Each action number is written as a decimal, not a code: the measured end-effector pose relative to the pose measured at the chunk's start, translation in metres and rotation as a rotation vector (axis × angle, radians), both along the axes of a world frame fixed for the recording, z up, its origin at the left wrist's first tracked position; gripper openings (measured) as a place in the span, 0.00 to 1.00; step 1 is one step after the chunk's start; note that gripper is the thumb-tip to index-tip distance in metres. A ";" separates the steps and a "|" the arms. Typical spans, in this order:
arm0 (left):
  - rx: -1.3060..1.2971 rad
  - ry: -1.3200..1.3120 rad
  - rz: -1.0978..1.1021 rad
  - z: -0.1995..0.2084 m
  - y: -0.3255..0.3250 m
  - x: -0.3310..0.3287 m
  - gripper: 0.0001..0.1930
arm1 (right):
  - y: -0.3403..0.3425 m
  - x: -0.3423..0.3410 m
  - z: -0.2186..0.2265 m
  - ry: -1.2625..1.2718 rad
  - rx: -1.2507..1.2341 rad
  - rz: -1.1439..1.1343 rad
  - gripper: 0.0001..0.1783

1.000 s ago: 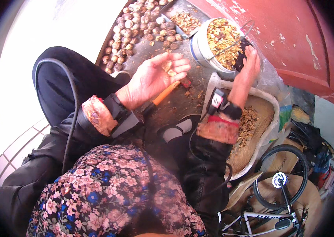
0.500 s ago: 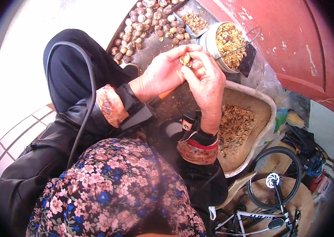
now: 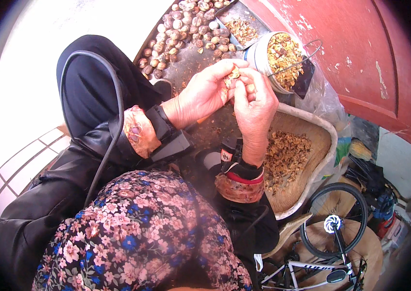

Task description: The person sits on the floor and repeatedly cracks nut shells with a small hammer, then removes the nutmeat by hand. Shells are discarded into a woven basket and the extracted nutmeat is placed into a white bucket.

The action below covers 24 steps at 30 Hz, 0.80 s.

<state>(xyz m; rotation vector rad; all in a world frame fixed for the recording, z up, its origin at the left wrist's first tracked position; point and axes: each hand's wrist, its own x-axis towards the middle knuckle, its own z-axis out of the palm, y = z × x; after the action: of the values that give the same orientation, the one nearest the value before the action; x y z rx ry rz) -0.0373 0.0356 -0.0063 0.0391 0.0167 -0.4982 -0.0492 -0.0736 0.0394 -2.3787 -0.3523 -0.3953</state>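
My hands meet in front of me over the dark work surface. Between the thumb and fingers of my left hand [image 3: 204,94] sits a pale walnut piece [image 3: 233,74], with lighter bits lying against the fingers below it. My right hand [image 3: 255,104] is closed in a pinch at that same piece, thumb bent against the fingertips. Whether it is kernel or shell is hard to tell. Past the right hand stands a white bucket [image 3: 259,54] filled with walnut kernels [image 3: 284,54]. A beige tray-like basket [image 3: 318,160] with brown walnut fragments [image 3: 287,154] lies beside my right wrist.
Whole walnuts [image 3: 186,29] are heaped at the far side, by a dustpan-like metal tray [image 3: 239,29] with broken pieces. A red door [image 3: 351,53] borders the right. A bicycle wheel [image 3: 334,219] and frame lie lower right. A dark cable [image 3: 118,106] loops over my left knee.
My right hand has turned slightly, its thumb now more upright against the fingers. The walnut piece has shifted a little up and right. The whole view has moved slightly.
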 end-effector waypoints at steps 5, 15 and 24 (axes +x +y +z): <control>0.060 0.018 0.059 -0.001 -0.004 -0.001 0.14 | 0.002 0.000 -0.003 0.077 0.085 -0.015 0.13; -0.012 0.008 -0.001 0.007 -0.003 -0.003 0.15 | 0.000 0.002 0.001 -0.047 0.052 -0.035 0.11; -0.244 0.052 -0.136 -0.007 -0.003 0.001 0.15 | -0.004 0.000 0.012 -0.174 -0.171 0.065 0.12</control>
<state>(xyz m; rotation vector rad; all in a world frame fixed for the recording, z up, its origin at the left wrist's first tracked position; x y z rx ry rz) -0.0363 0.0330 -0.0138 -0.2125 0.0038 -0.6344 -0.0492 -0.0773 0.0516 -2.4971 -0.5620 -0.5632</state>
